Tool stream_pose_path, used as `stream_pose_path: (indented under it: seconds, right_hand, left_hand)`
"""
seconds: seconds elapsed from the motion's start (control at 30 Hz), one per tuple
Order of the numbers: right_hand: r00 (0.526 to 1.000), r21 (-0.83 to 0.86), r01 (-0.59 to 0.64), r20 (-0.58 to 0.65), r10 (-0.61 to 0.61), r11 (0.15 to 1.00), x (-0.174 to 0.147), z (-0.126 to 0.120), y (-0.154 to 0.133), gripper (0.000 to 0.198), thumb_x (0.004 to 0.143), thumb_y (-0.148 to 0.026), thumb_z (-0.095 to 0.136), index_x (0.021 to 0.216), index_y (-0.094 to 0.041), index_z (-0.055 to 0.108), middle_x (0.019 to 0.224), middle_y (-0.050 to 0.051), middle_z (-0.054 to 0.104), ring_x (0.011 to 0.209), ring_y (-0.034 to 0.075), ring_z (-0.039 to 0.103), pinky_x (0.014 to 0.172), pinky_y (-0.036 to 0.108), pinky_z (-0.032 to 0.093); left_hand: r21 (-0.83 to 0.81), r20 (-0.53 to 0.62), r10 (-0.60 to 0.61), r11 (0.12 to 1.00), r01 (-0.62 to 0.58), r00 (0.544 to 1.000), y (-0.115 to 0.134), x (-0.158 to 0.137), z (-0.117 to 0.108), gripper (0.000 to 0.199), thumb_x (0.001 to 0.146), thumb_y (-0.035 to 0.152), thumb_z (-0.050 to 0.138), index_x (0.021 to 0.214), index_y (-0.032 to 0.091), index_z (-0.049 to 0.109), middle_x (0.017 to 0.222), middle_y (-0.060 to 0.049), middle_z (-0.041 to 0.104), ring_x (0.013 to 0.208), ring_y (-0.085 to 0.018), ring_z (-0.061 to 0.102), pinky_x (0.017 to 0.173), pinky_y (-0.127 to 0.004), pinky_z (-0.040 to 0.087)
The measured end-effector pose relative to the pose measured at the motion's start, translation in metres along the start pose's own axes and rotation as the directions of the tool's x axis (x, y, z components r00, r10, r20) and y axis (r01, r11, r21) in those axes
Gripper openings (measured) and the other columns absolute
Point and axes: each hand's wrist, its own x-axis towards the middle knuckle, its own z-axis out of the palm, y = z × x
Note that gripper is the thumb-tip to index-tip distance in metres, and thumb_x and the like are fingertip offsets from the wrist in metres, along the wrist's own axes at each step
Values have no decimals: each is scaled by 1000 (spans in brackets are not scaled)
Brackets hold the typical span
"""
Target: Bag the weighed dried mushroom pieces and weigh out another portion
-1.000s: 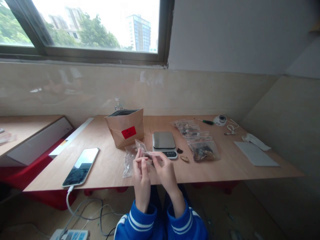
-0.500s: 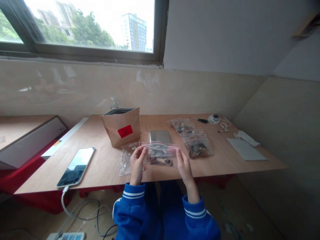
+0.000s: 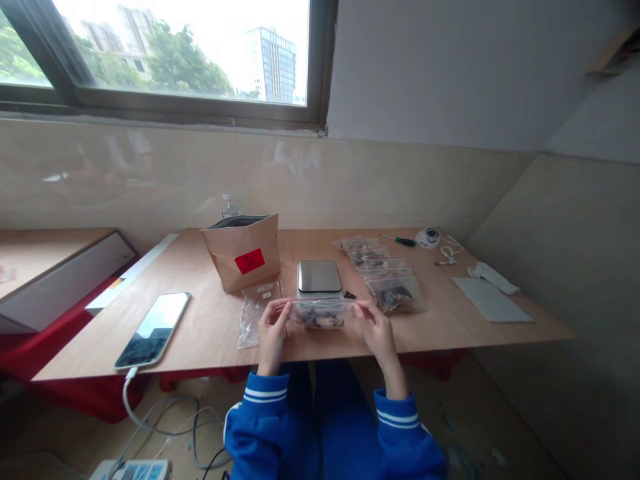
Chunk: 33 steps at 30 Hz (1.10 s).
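A clear zip bag (image 3: 323, 315) with dark and tan dried pieces inside is stretched between my hands, close to the table's front edge. My left hand (image 3: 273, 327) pinches its top left corner, and my right hand (image 3: 373, 328) pinches the top right one. Just behind the bag sits a small digital scale (image 3: 319, 275) with a bare metal plate. An empty-looking clear zip bag (image 3: 254, 319) lies flat beside my left hand. To the right, several filled zip bags (image 3: 397, 293) lie in an overlapping row.
A brown paper pouch (image 3: 245, 250) with a red label stands open at the back left. A charging phone (image 3: 154, 330) lies at left. Toward the back right are a screwdriver (image 3: 404, 241), a white camera (image 3: 429, 237) and a white sheet (image 3: 493, 300).
The bag between my hands has come down and tilted toward flat, so the scale's plate shows fully. My right hand has shifted slightly to the right. Both pinches still hold.
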Motion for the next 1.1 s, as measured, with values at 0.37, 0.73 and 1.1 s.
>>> stream_pose_path:
  seconds: [0.37, 0.73, 1.1]
  right_hand:
    - [965, -396, 235, -15, -262, 888, -1, 15, -51, 33, 88, -34, 52, 119, -20, 57, 123, 11, 58, 124, 27, 46, 104, 49, 36]
    - [898, -339, 368, 372, -236, 866, 10, 49, -81, 14, 89, -19, 52, 81, -21, 64, 84, 2, 70, 83, 17, 64, 107, 46, 34]
    - [913, -408, 379, 312, -263, 831, 7, 54, -66, 22, 88, -11, 46, 79, -22, 62, 79, 3, 68, 80, 21, 61, 97, 43, 41]
  left_hand:
    - [105, 39, 33, 994, -37, 999, 4, -10, -3, 28, 75, 42, 68, 86, 16, 66, 79, -3, 68, 73, -15, 62, 64, -24, 49]
    - [290, 191, 166, 932, -217, 968, 10, -17, -6, 21, 80, 40, 63, 83, 19, 67, 84, -4, 67, 78, -17, 61, 67, -26, 49]
    - [314, 257, 212, 904, -289, 943, 19, -18, -1, 22, 81, 41, 60, 79, 20, 68, 80, -4, 64, 79, -18, 59, 70, -28, 46]
